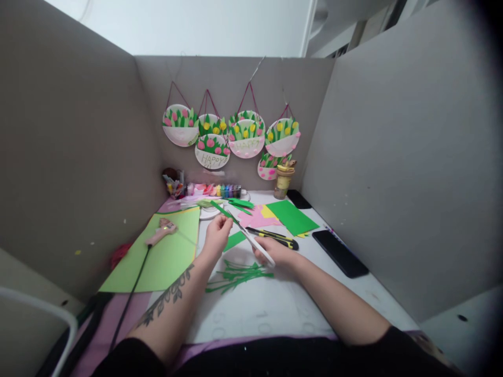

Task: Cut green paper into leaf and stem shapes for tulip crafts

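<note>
My left hand (pixel 218 234) pinches a narrow green paper strip (pixel 220 208) that sticks up toward the back. In my right hand (pixel 275 251) is a pair of white-handled scissors (pixel 257 247), their blades pointing away and left, at the strip. Whether the blades touch the paper I cannot tell. Below both hands lies a loose heap of thin green paper scraps (pixel 239 275). A flat green paper piece (pixel 234 241) rests between the hands. Just behind my right hand is a black and yellow utility knife (pixel 283 239).
A glue gun (pixel 159 233) lies on light green sheets (pixel 137 272) at left, its cord running forward. Green card (pixel 293 217), pink paper (pixel 257 215) and a phone (pixel 340 254) are at right. Paint pots (pixel 223 190) line the back. Decorated paper plates (pixel 247 139) hang on the grey partition.
</note>
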`<state>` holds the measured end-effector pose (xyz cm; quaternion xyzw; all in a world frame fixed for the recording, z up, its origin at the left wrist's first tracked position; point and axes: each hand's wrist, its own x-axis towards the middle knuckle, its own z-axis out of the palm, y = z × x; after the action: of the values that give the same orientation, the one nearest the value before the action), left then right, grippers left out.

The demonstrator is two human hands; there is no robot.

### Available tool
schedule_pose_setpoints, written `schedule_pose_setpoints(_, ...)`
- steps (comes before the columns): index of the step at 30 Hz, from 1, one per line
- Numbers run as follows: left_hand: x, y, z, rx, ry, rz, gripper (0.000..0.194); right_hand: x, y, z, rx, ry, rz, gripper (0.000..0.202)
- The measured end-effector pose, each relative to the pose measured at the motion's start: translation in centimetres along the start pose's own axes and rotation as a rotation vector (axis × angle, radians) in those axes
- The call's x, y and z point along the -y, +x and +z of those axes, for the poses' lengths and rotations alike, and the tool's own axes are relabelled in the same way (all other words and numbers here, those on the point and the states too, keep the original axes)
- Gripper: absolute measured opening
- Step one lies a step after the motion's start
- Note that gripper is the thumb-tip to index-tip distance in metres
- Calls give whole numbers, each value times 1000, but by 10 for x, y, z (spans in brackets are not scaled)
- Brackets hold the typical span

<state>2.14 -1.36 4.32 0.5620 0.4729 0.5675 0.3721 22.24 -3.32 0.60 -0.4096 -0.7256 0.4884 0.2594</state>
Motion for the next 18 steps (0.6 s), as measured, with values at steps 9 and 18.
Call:
schedule_pose_setpoints(9, 2, -1, -1, 60, -2, 18, 25, 0, 1, -5, 12, -132, -78, 10)
schedule_pose_setpoints(18, 3, 0, -1, 89, -19, -2, 25, 5, -2, -6, 25, -48, -40, 6)
